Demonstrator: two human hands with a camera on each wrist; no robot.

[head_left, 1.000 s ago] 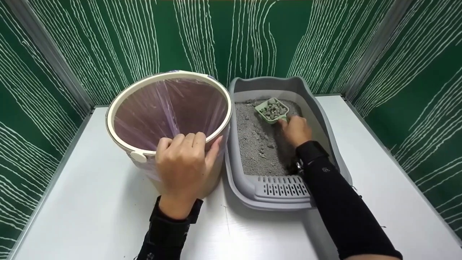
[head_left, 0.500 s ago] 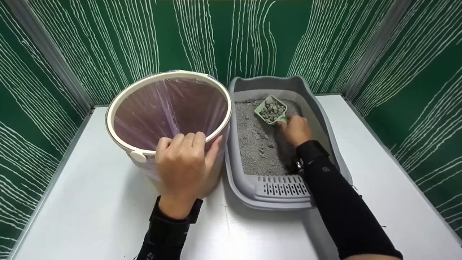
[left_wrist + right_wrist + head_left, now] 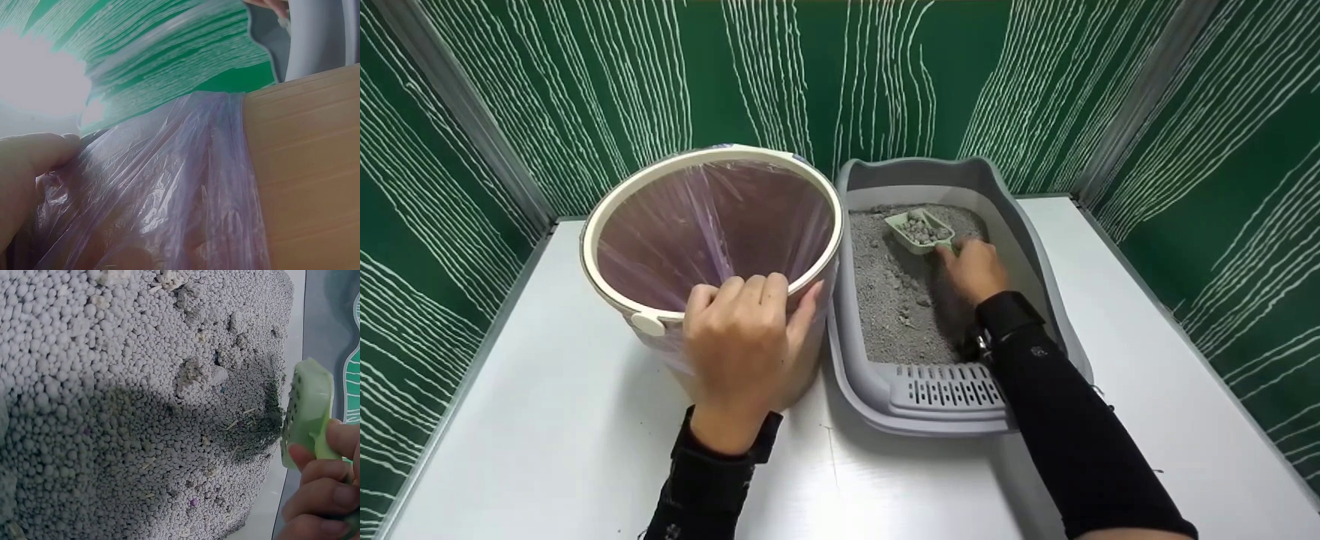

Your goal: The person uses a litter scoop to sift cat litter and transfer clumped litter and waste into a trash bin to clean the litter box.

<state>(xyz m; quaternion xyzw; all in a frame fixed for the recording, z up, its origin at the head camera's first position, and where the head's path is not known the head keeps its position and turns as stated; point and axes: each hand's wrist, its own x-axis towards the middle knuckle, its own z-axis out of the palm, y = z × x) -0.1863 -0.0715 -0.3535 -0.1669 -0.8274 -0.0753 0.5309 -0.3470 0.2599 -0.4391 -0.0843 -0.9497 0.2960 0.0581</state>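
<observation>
My right hand (image 3: 979, 271) grips the handle of a pale green litter scoop (image 3: 916, 238), which holds grey clumps above the litter. In the right wrist view, fingers curl round the handle and the perforated scoop (image 3: 306, 413) shows edge-on, apart from the litter (image 3: 140, 399). The grey litter box (image 3: 847, 322) stands on the right. To its left is a trash bin (image 3: 592, 277) with a cream rim, lined by a thin purple plastic bag (image 3: 709, 217). My left hand (image 3: 742, 345) grips the bin's near rim, fingers over the edge; in the left wrist view the thumb lies against the bag (image 3: 185, 185).
A slotted step (image 3: 952, 394) forms the litter box's near end. Bin and box stand side by side on a white table (image 3: 547, 450). Green walls (image 3: 885, 82) with white wavy lines enclose the back and sides. Several clumps (image 3: 194, 379) lie on the litter.
The scoop has tilted and its contents look fewer and lower in it than half a second ago. The right hand stays nearly in place; the left hand and bin have not moved.
</observation>
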